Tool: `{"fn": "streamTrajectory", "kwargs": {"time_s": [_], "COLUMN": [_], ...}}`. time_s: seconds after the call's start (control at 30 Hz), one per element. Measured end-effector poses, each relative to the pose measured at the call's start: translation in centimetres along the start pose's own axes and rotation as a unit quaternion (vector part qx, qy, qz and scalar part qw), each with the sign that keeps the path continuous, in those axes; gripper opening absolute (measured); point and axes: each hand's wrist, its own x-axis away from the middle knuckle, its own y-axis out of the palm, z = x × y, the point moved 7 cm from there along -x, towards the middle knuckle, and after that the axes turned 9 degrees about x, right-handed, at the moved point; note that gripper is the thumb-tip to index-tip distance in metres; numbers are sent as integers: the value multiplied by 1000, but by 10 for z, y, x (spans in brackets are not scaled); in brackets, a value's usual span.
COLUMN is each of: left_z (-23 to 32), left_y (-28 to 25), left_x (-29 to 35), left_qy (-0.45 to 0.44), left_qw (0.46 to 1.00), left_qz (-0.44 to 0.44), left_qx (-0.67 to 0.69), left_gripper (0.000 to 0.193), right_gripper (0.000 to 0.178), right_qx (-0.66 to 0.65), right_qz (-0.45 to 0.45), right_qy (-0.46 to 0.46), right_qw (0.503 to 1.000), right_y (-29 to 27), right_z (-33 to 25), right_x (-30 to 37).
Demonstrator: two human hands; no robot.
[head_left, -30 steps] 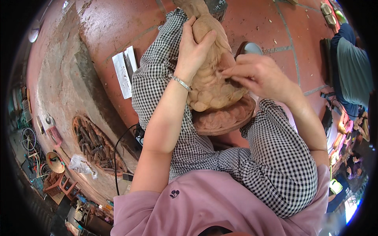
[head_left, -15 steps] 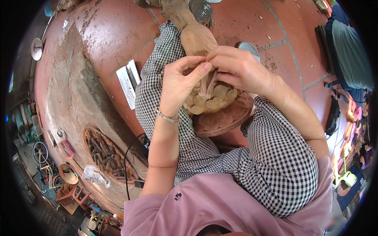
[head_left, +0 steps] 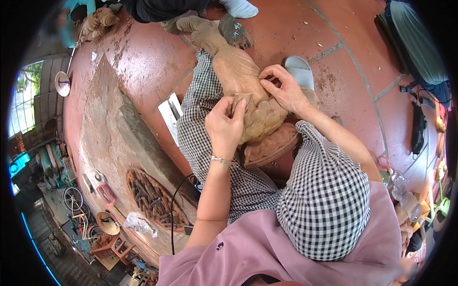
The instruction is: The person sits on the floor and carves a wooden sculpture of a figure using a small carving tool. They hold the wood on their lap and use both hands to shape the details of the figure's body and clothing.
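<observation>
A carved wooden statue lies tilted between my legs, its upper end away from me. Rounded, petal-like carving rings its lower part, above a reddish-brown base. My left hand is closed at the statue's left side, thumb and fingers pinching a small brown sheet that looks like sandpaper. Across from it, my right hand rests against the statue's right side. Its thumb and forefinger are slightly apart, with nothing visible between them; its other fingers are partly hidden.
A large stone-like slab spans the floor at left, with a hollow of dark carving tools, a red-handled tool and a plastic bag. A grey slipper lies beyond my right hand. Another person's sock-covered foot shows at the top.
My hands have moved apart; the right one now touches the statue's side, while the left keeps the small sheet. The whole view has shifted, and another person's leg and foot show more at the top.
</observation>
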Motion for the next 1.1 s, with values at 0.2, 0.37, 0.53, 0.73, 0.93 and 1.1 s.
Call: {"fn": "streamTrajectory", "kwargs": {"time_s": [0.2,0.37,0.53,0.73,0.93,1.1], "left_z": [15,31,38,34,23,19], "left_y": [-12,10,7,13,10,5], "left_x": [-15,-5,2,4,-10,-3], "left_qy": [-21,62,103,144,101,78], "left_qw": [994,979,975,962,979,988], "left_qz": [-99,-105,-20,27,17,-41], "left_qx": [39,-161,-197,-232,-174,-123], "left_gripper": [22,23,27,25,26,28], "right_gripper": [18,18,18,17,15,14], "right_qx": [-11,-14,-26,-13,-32,-36], "right_qz": [20,17,15,17,17,20], "right_qy": [-25,-12,-9,-15,-4,10], "right_qw": [999,1000,1000,1000,999,999], "right_y": [-1,-3,-5,-4,-1,-2], "right_z": [1,4,4,1,1,4], "right_x": [3,6,6,6,5,8]}}
